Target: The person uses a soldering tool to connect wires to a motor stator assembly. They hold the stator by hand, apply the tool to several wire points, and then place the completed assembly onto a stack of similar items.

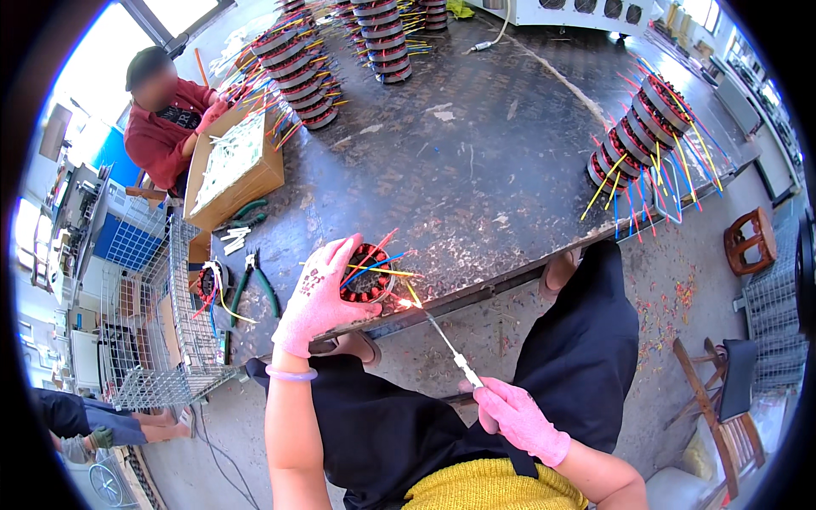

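My left hand [321,293], in a pink glove with a purple bangle at the wrist, grips a small motor stator [367,287] at the table's front edge. Red, blue and yellow wires stick out of the stator to the right. Below the table edge, my right hand [515,416], also pink-gloved, is closed round a slim rod-shaped tool [459,360] with a thin metal shaft and a white section. Its tip points up-left towards the stator. An orange glow and a short yellow piece [414,294] show near that tip; whether they touch the wires I cannot tell.
Left of my hand lie green-handled pliers [265,289], another stator [209,282] and white sleeves [235,241]. Stator stacks stand at the back [297,72] and right [642,132]. A person [161,127] works behind a cardboard box [255,174]. A wire cart [161,314] adjoins the table.
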Available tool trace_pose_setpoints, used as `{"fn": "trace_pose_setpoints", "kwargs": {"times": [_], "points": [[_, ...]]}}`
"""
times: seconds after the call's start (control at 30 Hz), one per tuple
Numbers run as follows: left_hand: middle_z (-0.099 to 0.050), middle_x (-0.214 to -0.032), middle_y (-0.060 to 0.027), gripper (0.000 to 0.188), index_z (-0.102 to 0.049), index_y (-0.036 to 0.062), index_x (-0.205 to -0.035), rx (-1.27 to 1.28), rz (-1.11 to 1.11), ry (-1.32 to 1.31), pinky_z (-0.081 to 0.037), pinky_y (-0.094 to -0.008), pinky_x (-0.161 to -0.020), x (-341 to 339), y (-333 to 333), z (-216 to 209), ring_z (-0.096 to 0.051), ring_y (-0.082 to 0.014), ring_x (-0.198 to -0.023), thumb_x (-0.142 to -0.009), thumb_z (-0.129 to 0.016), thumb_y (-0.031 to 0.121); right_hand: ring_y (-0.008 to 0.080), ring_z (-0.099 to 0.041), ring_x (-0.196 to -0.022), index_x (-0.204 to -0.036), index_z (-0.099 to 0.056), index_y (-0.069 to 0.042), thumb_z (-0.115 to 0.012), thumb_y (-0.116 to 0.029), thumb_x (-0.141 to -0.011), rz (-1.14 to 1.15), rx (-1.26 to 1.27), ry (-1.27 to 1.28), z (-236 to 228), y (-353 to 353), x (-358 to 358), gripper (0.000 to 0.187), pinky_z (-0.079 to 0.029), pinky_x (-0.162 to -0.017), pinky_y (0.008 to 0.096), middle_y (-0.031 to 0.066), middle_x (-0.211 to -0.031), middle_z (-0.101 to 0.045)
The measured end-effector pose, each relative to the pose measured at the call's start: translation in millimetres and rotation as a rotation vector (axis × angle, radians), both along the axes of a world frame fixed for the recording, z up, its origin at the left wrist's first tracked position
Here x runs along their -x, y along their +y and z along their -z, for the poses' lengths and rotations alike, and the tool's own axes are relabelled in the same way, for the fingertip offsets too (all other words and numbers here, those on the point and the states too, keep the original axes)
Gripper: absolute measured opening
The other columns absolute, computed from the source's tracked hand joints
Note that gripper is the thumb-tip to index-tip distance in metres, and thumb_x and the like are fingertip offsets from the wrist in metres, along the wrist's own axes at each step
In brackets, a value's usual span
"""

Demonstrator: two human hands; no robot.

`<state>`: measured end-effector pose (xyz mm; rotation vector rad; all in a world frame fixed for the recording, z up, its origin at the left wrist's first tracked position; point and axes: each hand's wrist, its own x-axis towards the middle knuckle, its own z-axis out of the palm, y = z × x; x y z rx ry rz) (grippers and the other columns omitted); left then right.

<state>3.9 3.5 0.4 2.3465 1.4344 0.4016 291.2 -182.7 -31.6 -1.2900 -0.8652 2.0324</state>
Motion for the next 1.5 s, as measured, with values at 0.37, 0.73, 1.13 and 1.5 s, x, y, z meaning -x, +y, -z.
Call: {"fn": "trace_pose_setpoints", "kwargs": {"times": [0.37,0.73,1.13,1.5], "points": [[-0.052,-0.138,-0.0191,0.104,-0.045,0.0016,-0.145,-0.003,-0.002,-0.014,-0.04,-0.043,-0.109,-0.7,0.0,2.0,-0.051,-0.0375,-0.127,-0.056,-0.092,0.029,0.0062,-0.046,-0.062,-0.131,-0.057,0.001,-0.046,-0.025,-0.106,0.028,0.018,0.041,-2.1,1.4,1.7,0.038,-0.038,-0.058,0.0226,-0.0024,-0.072,-0.049],[-0.052,-0.138,-0.0185,0.103,-0.045,0.0024,-0.145,0.002,-0.006,-0.005,-0.039,-0.0431,-0.11,-1.0,-0.1,1.1,-0.05,-0.0372,-0.128,-0.057,-0.092,0.029,0.0062,-0.046,-0.062,-0.131,-0.057,0.001,-0.047,-0.024,-0.106,0.029,-0.006,0.033,1.8,-0.5,0.2,0.037,-0.038,-0.058,0.0225,-0.0022,-0.071,-0.049],[-0.052,-0.138,-0.0193,0.103,-0.044,0.0014,-0.145,0.01,-0.003,-0.004,-0.039,-0.0426,-0.11,0.1,1.3,2.7,-0.05,-0.0365,-0.128,-0.058,-0.091,0.029,0.0051,-0.045,-0.061,-0.13,-0.058,0.001,-0.047,-0.024,-0.106,0.028,-0.016,0.032,1.5,0.2,1.7,0.036,-0.037,-0.058,0.0221,-0.003,-0.071,-0.049],[-0.052,-0.138,-0.0194,0.104,-0.044,0.0026,-0.146,0.015,-0.016,-0.003,-0.039,-0.0426,-0.11,-2.1,-0.3,1.2,-0.05,-0.0369,-0.128,-0.057,-0.091,0.026,0.0057,-0.045,-0.061,-0.13,-0.058,0.0,-0.045,-0.027,-0.106,0.011,-0.018,0.021,2.9,0.2,0.9,0.038,-0.038,-0.058,0.0232,-0.0027,-0.068,-0.049]]}}
